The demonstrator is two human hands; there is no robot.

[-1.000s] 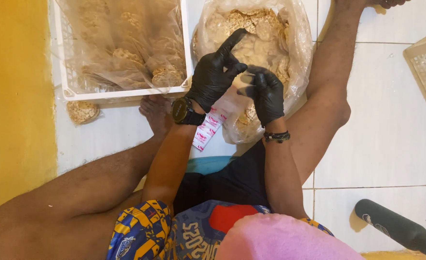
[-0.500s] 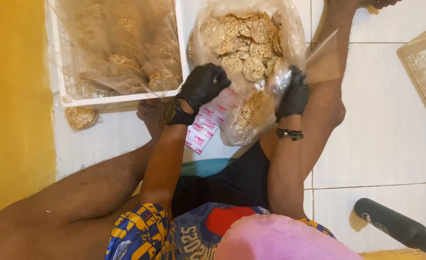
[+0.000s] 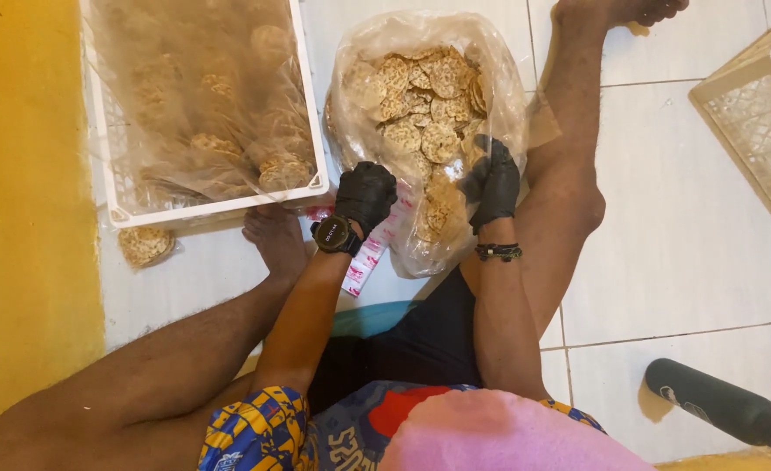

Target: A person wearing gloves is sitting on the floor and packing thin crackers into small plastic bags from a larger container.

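1. Black-gloved, my left hand [image 3: 365, 194] is curled over the near edge of the clear plastic bag [image 3: 508, 96]; I can't tell whether it grips film or just presses down.
2. My right hand [image 3: 491, 181] is half-closed inside the bag's mouth, fingers among the crackers [image 3: 420, 100]; what it holds is hidden.
3. Bag lies on the floor tiles [image 3: 682, 218] between my legs, close for reaching.
4. Crackers: round, golden-brown, bumpy, loosely heaped.
5. White crate [image 3: 311, 131] sits just left.
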